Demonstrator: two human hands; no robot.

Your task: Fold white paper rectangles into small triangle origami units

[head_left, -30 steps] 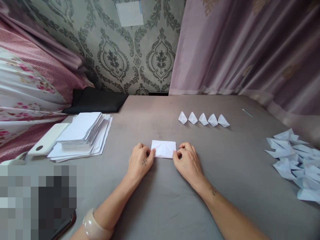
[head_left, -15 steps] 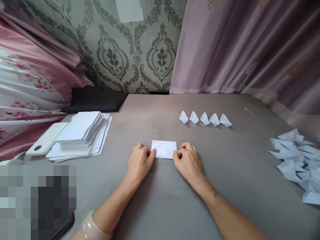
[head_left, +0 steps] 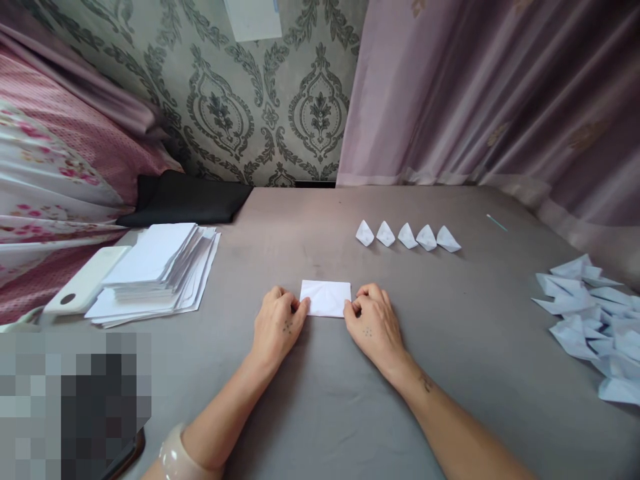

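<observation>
A small white folded sheet of paper (head_left: pixel 327 298) lies flat on the grey tabletop (head_left: pixel 320 387) between my hands. My left hand (head_left: pixel 281 321) pinches its lower left corner, thumb on top. At the lower right corner, the thumb and curled fingers of my right hand (head_left: pixel 373 322) close on the paper in the same way. Beyond the right hand, several small folded paper pieces (head_left: pixel 407 236) stand in a row. A heap of white folded paper shapes (head_left: pixel 590 320) lies at the far right.
On the left sits a stack of white paper (head_left: pixel 150 263) beside a white flat object with a dark round spot (head_left: pixel 85 283). Behind them is a black folded item (head_left: pixel 185 197). A dark device (head_left: pixel 125 453), partly blurred out, is at lower left. A thin stick (head_left: pixel 497 223) lies at back right.
The view has shifted slightly, so everything sits a little farther left. Both hands keep the same hold on the paper, and nothing else has visibly moved.
</observation>
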